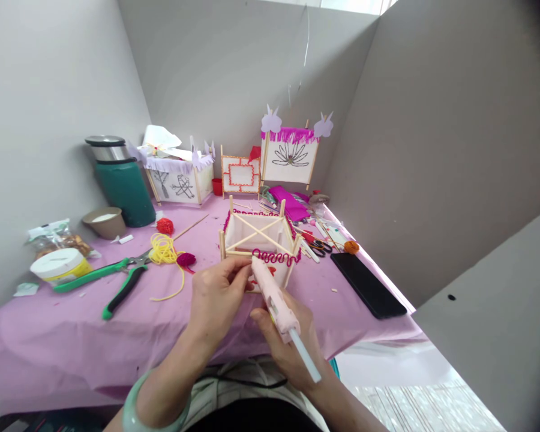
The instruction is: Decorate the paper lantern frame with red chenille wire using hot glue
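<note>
A small lantern frame of wooden sticks with pale panels stands at the table's front, crossed sticks on top. Wavy magenta cord trim runs along its upper front edge. My right hand is closed around a pale pink glue gun, a clear glue stick poking out of its back. The gun's nozzle meets the front edge near the left end of the trim. My left hand is closed in a pinch at that same edge, beside the nozzle; what lies between its fingertips is hidden.
Green-handled pliers, yellow yarn, a white tub and a teal bottle are on the left. A black phone and scissors lie right. Decorated lanterns stand behind, before grey partitions.
</note>
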